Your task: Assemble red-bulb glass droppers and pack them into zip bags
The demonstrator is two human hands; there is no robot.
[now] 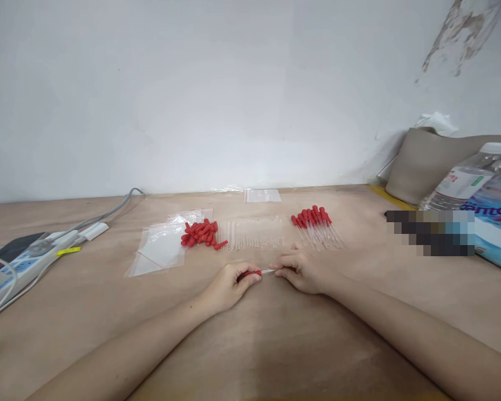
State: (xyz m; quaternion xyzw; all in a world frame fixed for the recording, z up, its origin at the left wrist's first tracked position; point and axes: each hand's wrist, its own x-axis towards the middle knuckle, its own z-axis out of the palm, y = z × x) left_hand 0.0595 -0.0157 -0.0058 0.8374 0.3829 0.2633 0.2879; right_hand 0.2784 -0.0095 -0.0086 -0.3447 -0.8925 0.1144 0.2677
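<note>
My left hand (pixel 229 285) is closed, pinching a red rubber bulb (pixel 250 273). My right hand (pixel 303 270) is closed on a thin clear glass tube (pixel 268 271) whose end meets the bulb. Both hands rest on the wooden table (pixel 250 345). Just beyond them lie a heap of loose red bulbs (pixel 201 233), a row of bare clear tubes (pixel 253 231) and a pile of finished droppers with red bulbs (pixel 316 223).
Clear zip bags (pixel 162 248) lie left of the bulbs, another small bag (pixel 262 195) near the wall. A power strip with cables (pixel 29 256) sits at far left. A beige bag (pixel 434 159), water bottle (pixel 463 184) and tissue pack (pixel 496 228) stand at right.
</note>
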